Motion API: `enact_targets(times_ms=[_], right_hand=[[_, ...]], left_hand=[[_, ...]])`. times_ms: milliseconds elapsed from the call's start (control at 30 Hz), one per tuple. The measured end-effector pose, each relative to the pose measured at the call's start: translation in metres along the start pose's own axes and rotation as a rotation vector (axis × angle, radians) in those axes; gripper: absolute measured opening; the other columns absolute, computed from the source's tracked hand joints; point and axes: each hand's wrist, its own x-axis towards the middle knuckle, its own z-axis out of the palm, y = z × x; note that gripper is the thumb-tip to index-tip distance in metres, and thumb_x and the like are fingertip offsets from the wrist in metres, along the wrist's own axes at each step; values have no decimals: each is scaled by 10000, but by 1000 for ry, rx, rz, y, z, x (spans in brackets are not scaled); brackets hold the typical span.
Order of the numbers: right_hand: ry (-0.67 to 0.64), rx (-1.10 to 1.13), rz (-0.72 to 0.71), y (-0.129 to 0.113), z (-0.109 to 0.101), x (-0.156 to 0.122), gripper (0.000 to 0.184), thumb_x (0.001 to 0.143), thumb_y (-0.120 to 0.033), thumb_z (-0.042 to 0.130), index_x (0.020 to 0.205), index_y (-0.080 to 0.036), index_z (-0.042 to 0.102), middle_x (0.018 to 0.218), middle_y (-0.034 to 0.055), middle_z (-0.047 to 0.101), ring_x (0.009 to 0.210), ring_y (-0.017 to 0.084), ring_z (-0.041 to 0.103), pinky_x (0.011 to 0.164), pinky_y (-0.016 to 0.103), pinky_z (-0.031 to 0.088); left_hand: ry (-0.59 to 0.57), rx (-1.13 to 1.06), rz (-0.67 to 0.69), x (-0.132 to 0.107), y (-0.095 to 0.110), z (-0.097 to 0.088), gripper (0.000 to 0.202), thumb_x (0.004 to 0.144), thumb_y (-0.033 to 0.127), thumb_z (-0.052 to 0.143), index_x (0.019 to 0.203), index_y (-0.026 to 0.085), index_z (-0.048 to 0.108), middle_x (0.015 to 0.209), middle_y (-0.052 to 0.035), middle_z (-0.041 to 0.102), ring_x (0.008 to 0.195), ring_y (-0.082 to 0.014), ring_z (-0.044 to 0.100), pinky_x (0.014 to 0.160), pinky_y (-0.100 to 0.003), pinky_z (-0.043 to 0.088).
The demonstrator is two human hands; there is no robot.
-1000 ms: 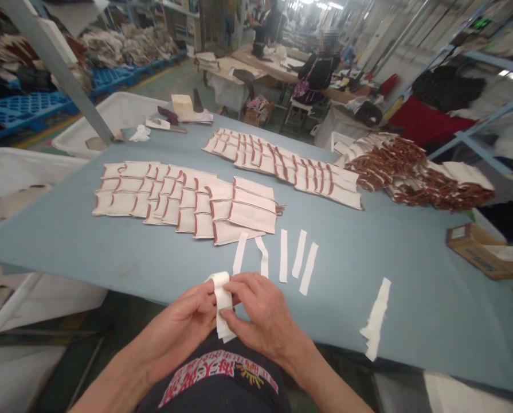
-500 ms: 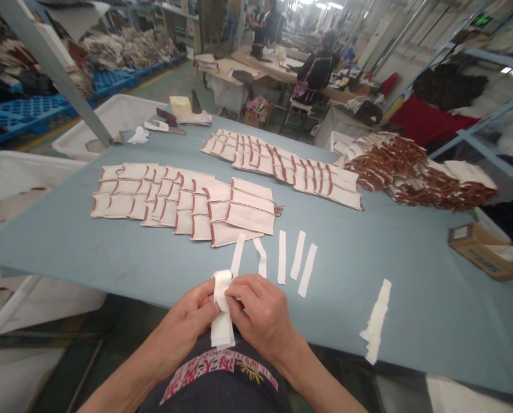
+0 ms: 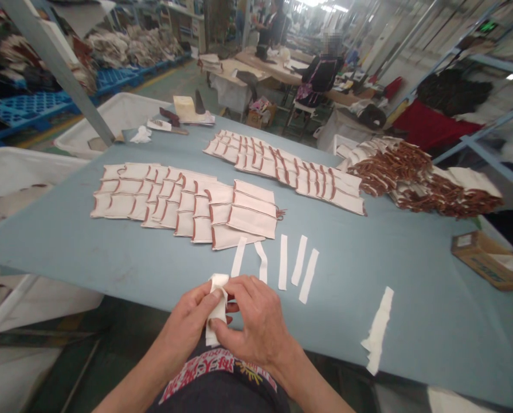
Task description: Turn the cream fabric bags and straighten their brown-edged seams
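Right thumb [image 3: 225,334] shifted lower, both hands [image 3: 191,312] [image 3: 261,318] pinching white strip [image 3: 217,311], red Chinese lettering [image 3: 224,363] on dark clothing [image 3: 222,396]

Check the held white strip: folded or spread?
Folded: the white fabric strip loops over at its top, held in the left hand and right hand. Layer count: cannot tell.
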Motion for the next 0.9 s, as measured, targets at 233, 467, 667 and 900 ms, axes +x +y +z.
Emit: enact_targets(times_ms=[233,467,667,900], right_hand=[[58,34,82,7,7,6,161,1048,-162,603,922,-224,682,888,45,758,805,217,683,746,347,481],[153,315,332,8,18,17,273,1055,-273,580,807,-218,680,751,6,713,677,168,653,645,289,506],[272,298,419,14,16,36,316,1089,-357,511,828,-224,631,717,-4,681,655,171,642,630,286,517],[293,202,434,51,-11,101,341,1058,-417,449,756,-265,491,653,-41,513,635,173,515,627,297,414]], left_hand=[[45,154,132,11,-2,-7,461,845,610,843,911,154,824,798,-29,727,798,-230,616,724,-288,531],[95,239,183,12,3,-10,448,895,610,796,912,163,794,735,-12,679,704,-209,568,634,-281,476],[165,184,143,33,-8,-21,576,922,674,704,1131,140,764,929,-136,836,801,-303,756,675,-343,587],[110,236,162,25,-19,-47,404,922,551,716,902,168,841,924,-128,863,848,-306,768,820,-356,599]])
